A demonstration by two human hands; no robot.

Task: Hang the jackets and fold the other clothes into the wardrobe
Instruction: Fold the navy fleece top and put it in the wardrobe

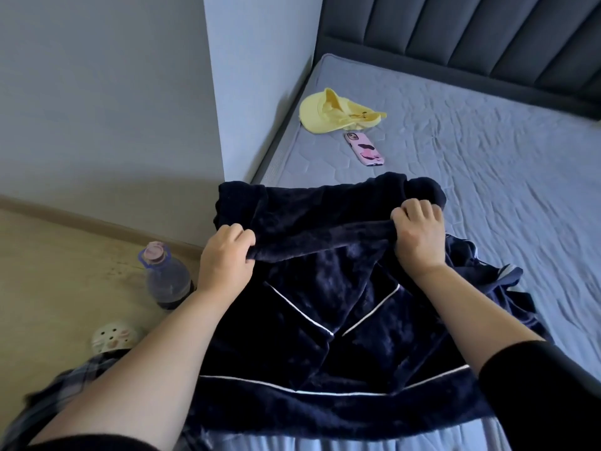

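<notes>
A dark navy velvety garment (325, 320) with thin white piping lies over the near corner of the bed (487, 141). My left hand (224, 258) grips a raised fold of it on the left. My right hand (416, 232) grips the same fold on the right. Between my hands the fabric is pulled up into a ridge, and its far part drapes away over the bed's corner. No wardrobe is in view.
A yellow cap (335, 112) and a pink-cased phone (364, 148) lie further up the grey mattress. A plastic bottle (166, 275) stands on the wooden floor at the left, beside a pale perforated shoe (113, 336). A white wall corner (247, 92) borders the bed.
</notes>
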